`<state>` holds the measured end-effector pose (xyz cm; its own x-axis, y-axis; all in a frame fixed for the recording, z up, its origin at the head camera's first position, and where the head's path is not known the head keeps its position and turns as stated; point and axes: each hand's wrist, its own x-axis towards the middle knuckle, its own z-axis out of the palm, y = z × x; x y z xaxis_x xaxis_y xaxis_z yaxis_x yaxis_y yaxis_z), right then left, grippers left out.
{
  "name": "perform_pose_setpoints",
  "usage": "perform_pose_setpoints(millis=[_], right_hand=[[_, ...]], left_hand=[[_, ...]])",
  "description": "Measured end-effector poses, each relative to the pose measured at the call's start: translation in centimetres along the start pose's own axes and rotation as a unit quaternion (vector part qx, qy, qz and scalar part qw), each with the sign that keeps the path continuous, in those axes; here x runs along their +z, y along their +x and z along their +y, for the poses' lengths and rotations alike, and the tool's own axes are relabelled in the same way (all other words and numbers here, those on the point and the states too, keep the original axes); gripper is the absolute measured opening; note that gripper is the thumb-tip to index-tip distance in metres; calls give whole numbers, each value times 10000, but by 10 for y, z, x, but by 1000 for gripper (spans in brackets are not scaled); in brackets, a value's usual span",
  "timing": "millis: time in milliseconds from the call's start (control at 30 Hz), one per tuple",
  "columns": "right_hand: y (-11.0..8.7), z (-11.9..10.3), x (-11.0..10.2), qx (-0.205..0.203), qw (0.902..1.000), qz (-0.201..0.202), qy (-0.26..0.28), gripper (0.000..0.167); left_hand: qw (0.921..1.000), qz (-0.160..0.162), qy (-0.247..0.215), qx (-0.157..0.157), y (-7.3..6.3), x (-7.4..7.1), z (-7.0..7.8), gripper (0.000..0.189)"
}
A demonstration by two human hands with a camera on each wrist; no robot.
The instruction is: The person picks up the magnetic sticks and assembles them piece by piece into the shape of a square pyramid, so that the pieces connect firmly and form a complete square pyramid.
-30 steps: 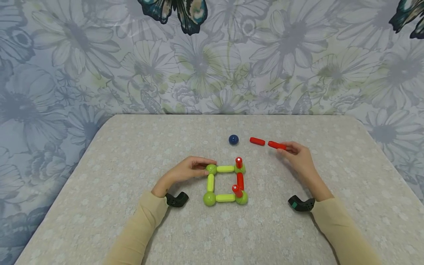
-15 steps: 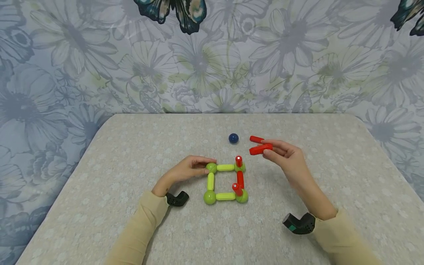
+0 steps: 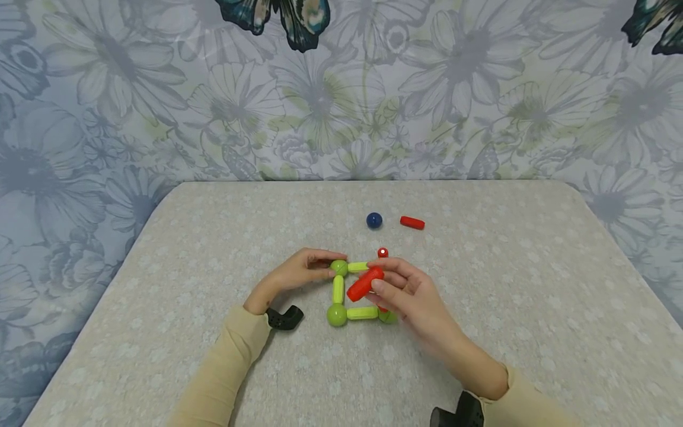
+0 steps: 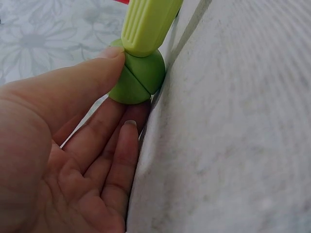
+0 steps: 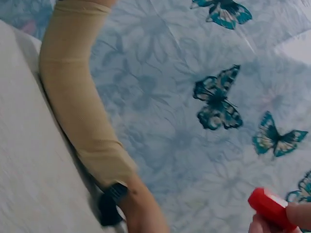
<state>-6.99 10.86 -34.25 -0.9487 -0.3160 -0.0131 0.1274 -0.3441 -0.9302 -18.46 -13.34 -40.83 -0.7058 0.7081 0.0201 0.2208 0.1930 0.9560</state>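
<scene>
My left hand pinches the far-left green ball of a square frame lying on the table. In the left wrist view, thumb and fingers are about that ball, with a ribbed yellow-green rod joined to it. The near-left ball and near rod are in plain sight. My right hand holds a loose red rod, tilted, above the frame between thumb and fingers. It hides most of the frame's right side. A standing red rod shows behind it.
Farther back on the table lie a dark blue ball and another red rod. The patterned tablecloth reaches a flowered wall. Black wrist devices sit at both cuffs.
The right hand has lifted one red rod off the far right of the table and carried it left and nearer, over the frame. The left hand has stayed at its ball.
</scene>
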Motion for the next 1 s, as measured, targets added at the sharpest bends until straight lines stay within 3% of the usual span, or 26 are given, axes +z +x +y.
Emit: perform_pose_setpoints(millis=[133,233,400,700,1000], right_hand=[[3,19,16,284,9994,-121,123,39],[6,33,24,229,9994,-227,-95,42],[11,57,31,11,9983,-4,-582,40],[14,80,38,-728,9917,455,-952,39],[18,88,37,-894,9885,567,-1082,41]], left_hand=[[10000,-5,41,85,0,0,-3,37],[9998,0,68,167,2,-2,-14,37],[9997,43,56,226,4,-3,-30,38],[9998,8,75,202,5,-4,-28,40],[9998,3,103,191,5,-6,-26,39]])
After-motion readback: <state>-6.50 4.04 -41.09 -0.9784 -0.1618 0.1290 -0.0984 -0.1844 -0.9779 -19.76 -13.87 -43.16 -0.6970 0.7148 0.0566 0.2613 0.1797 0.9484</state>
